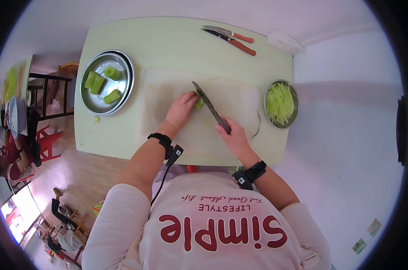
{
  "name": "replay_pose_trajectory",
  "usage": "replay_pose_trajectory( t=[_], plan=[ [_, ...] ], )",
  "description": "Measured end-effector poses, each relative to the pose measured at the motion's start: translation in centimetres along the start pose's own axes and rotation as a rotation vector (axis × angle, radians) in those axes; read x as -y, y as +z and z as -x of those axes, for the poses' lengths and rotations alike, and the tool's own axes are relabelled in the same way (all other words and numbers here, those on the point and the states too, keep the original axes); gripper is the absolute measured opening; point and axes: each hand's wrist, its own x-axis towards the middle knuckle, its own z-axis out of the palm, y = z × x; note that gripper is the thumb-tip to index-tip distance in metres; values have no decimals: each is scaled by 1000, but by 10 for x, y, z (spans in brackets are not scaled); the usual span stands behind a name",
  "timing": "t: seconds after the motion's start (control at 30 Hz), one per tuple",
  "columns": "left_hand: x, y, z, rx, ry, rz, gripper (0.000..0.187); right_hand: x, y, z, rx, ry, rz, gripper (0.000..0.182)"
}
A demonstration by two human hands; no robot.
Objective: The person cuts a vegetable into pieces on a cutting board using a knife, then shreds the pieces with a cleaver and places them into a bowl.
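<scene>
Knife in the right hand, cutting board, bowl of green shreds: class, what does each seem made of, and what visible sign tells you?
Knife blade: probably metal, dull finish; thin, stiff-looking and dark grey.
Cutting board: likely plastic, matte; off-white with no visible wood grain, though the view can't confirm it.
Bowl: apparently metal, perhaps stainless steel, smooth; silvery-grey with a shiny rim.

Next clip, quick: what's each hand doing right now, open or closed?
Left hand: closed, fingers curled against a green vegetable piece.
Right hand: closed, holding the knife.
</scene>
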Motion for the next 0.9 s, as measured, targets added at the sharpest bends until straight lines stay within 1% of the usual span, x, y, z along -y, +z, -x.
replay_pose_trajectory(
  t=[0.03, 0.1, 0.13, 0.2, 0.23, 0.3, 0.33, 0.4, 0.43, 0.5, 0.73, 0.9],
  plan=[
    [0, 0, 0, 1, 0, -7, 24, 1, -2, -2, 6, -2, -1, 35],
    [-1, -1, -1, 1, 0, -15, 23, 6, -7, -4, 79, 173, -67, 34],
    [-2, -2, -1, -7, -2, -13, 23, 6, -8, -4, 81, 172, -67, 34],
    [-4, -2, -1, -13, -2, -11, 22, 9, -6, -5, 19, 56, -31, 34],
    [-5, -1, -1, -26, -13, -14, 23, 13, -7, -4, 17, 58, -33, 34],
    [-5, -1, 0, -32, -19, -17, 23, 26, -8, -2, 22, -24, 107, 33],
    [-4, 0, 1, -35, -29, -24, 23, 26, -5, -1, 18, -21, 102, 33],
    [-1, 1, 3, -31, -31, -29, 22, 23, 2, 3, 10, -96, 201, 34],
    [0, 2, 4, -23, -37, -40, 22, 22, 6, 4, 3, -93, 197, 34],
    [1, 2, 4, -12, -38, -52, 21, 17, 13, 7, -42, -165, 177, 35],
    [3, 3, 5, -25, -28, -55, 22, 22, 22, 9, -35, -157, 232, 37],
    [8, 5, 7, 4, -28, -56, 25, 34, 25, 9, 16, -64, 392, 39]
  ],
)
